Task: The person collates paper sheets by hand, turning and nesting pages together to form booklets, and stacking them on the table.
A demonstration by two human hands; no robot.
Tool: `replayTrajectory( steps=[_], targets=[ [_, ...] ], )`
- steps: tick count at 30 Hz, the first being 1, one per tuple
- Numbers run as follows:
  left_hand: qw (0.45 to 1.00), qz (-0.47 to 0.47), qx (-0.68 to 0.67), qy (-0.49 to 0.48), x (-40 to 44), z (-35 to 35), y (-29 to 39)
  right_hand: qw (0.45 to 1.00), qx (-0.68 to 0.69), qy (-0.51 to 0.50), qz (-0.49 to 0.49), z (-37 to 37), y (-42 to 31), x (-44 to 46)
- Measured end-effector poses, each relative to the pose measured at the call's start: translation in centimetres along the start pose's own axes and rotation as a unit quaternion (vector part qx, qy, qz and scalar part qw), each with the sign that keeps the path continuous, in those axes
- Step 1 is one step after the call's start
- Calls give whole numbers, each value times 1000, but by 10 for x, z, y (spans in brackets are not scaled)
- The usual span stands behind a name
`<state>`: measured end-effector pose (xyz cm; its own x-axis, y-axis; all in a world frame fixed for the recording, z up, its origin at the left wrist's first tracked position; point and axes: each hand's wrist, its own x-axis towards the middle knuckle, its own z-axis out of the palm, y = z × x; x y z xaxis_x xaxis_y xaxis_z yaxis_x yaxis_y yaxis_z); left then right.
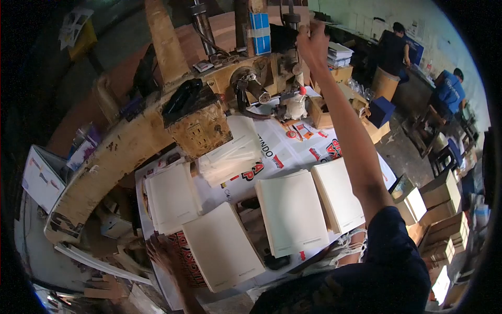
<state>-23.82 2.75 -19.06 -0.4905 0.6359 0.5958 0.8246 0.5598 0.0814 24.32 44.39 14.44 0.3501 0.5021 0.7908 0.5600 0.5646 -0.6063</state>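
Note:
My right arm reaches up to the old, worn machine (198,131), and my right hand (314,46) is closed near its upper right part. What the fingers hold there is hidden. Low on the left, my left hand (163,256) lies with fingers apart at the table's edge, close to a stack of cream paper sheets (222,246). Another stack (170,196) lies just above that hand. Two more paper stacks, one central (291,212) and one right (339,193), sit nearer my body. A looser pile of paper (230,152) lies beside the machine's box-shaped part.
A printed banner sheet (282,141) covers the table. Cardboard boxes (444,230) are piled on the right. Behind stand a carton (320,112) and a stack of white paper (340,52). Two people (393,49) sit at the far right. A white box (43,178) stands left.

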Motion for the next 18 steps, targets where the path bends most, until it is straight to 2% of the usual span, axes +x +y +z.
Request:
replayTrajectory(
  steps=[1, 2, 3, 4, 5, 6, 7, 9, 10, 11, 12, 13, 15, 16, 18],
  targets=[
    [1000, -9, -4, -15, 1, 1, 0, 987, -69, 22, -145, -1, -5, 7],
    [999, -17, -8, -30, 1, 2, -2, 948, -134, 44, -286, 0, -6, 14],
    [999, -19, -7, -30, 2, 2, -4, 915, -96, -31, -390, 5, 0, 30],
    [999, 8, -22, -23, 2, 1, -6, 915, -94, -31, -390, 13, 9, 35],
    [999, 36, -36, -16, 1, 1, -9, 908, -148, -111, -377, 16, 9, 36],
    [999, 35, -35, -17, -2, 13, -20, 891, -201, -189, -360, 18, 7, 35],
    [998, 6, -52, -20, -7, 31, -35, 891, -198, -190, -361, 18, 6, 37],
    [997, -27, -66, -23, -6, 20, -31, 802, -380, -216, -406, 14, 4, 41],
    [999, 8, -44, -10, -7, 16, -27, 743, -466, -226, -424, 10, 4, 43],
    [999, 41, -24, 3, -5, 8, -17, 744, -446, -191, -460, 7, 14, 51],
    [999, 36, -26, 2, -6, 12, -19, 742, -426, -154, -494, 3, 18, 57],
    [998, 53, -17, 12, -7, 17, -24, 809, -349, -180, -438, -2, 21, 64],
    [997, 69, -10, 14, -11, 10, -16, 889, -202, -170, -373, -14, 8, 64],
    [997, 67, -21, 21, -9, 0, -8, 888, -202, -177, -373, -25, 10, 66],
    [997, 65, -30, 25, -3, -9, -3, 920, -84, -183, -336, -56, 18, 64]
  ],
)
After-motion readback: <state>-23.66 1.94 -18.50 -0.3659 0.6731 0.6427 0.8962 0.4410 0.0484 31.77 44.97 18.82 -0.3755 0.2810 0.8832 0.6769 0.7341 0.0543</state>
